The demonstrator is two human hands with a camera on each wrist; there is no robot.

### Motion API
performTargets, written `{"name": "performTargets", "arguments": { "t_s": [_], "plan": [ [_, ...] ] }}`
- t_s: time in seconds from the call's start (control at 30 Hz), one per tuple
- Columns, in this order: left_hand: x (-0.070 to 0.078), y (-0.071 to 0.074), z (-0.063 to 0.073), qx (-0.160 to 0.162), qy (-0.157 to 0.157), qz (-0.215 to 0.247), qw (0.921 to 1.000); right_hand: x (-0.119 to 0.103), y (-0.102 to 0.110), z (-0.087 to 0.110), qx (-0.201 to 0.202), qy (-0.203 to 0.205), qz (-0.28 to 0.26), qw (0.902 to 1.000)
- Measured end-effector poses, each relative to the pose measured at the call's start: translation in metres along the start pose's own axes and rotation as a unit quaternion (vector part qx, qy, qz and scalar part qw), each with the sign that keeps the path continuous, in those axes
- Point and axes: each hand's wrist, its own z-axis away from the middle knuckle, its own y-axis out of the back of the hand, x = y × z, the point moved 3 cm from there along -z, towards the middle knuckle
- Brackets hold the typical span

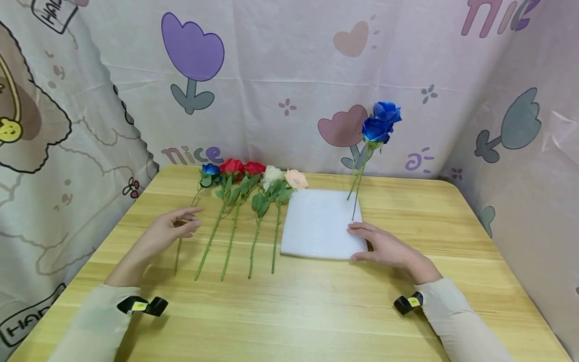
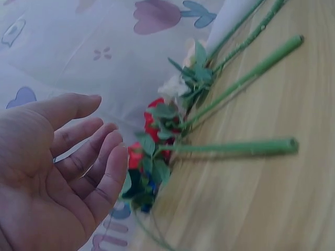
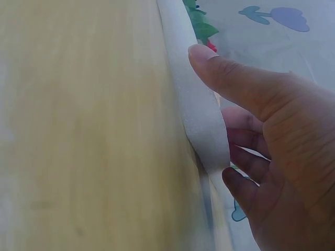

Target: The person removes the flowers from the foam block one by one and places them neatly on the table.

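Note:
My right hand [image 1: 384,246] holds the near right corner of a white foam board [image 1: 321,223], its thumb at the front edge and its fingers by the right side. In the right wrist view the thumb lies against the board's pale edge [image 3: 196,94]. Two blue roses [image 1: 379,123] stand upright at the board's right part, their stems meeting its top. My left hand [image 1: 169,229] hovers over the table at the left, fingers loosely bent and holding nothing. Nearest to it lies another blue rose [image 1: 210,170], its thin stem partly hidden behind the hand.
Between my left hand and the board lie two red roses [image 1: 232,166], a white rose [image 1: 272,176] and a peach rose [image 1: 296,179], blooms toward the back, stems pointing at me. The wooden table [image 1: 271,317] meets a printed curtain [image 1: 271,60] behind and at both sides.

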Motion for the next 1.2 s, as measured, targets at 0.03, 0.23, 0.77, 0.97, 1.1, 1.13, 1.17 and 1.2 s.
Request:
{"name": "performTargets", "arguments": {
  "t_s": [0.03, 0.23, 0.77, 0.97, 1.1, 1.13, 1.17, 1.2],
  "plan": [
    [0.003, -0.002, -0.002, -0.003, -0.003, 0.005, 1.0000, 0.000, 0.000, 0.000, 0.001, 0.001, 0.001, 1.0000],
    [0.015, -0.015, -0.016, -0.024, -0.018, 0.017, 0.9994, 0.000, 0.000, 0.000, 0.002, 0.003, 0.005, 1.0000],
    [0.048, -0.052, -0.052, -0.064, -0.033, 0.015, 0.9973, -0.004, 0.002, -0.001, 0.012, 0.029, 0.043, 0.9986],
    [0.058, -0.065, -0.063, -0.075, -0.043, 0.017, 0.9961, -0.006, 0.001, -0.005, 0.018, 0.085, 0.058, 0.9945],
    [0.066, -0.073, -0.069, -0.084, -0.057, 0.009, 0.9948, -0.008, -0.002, -0.008, 0.010, 0.115, 0.067, 0.9911],
    [0.068, -0.075, -0.071, -0.087, -0.060, 0.011, 0.9943, -0.008, -0.002, -0.009, 0.008, 0.118, 0.070, 0.9905],
    [0.071, -0.077, -0.072, -0.091, -0.062, 0.014, 0.9938, -0.008, -0.003, -0.009, 0.007, 0.120, 0.071, 0.9901],
    [0.073, -0.079, -0.073, -0.094, -0.065, 0.016, 0.9933, -0.008, -0.003, -0.010, 0.006, 0.121, 0.072, 0.9900]
  ]
}}
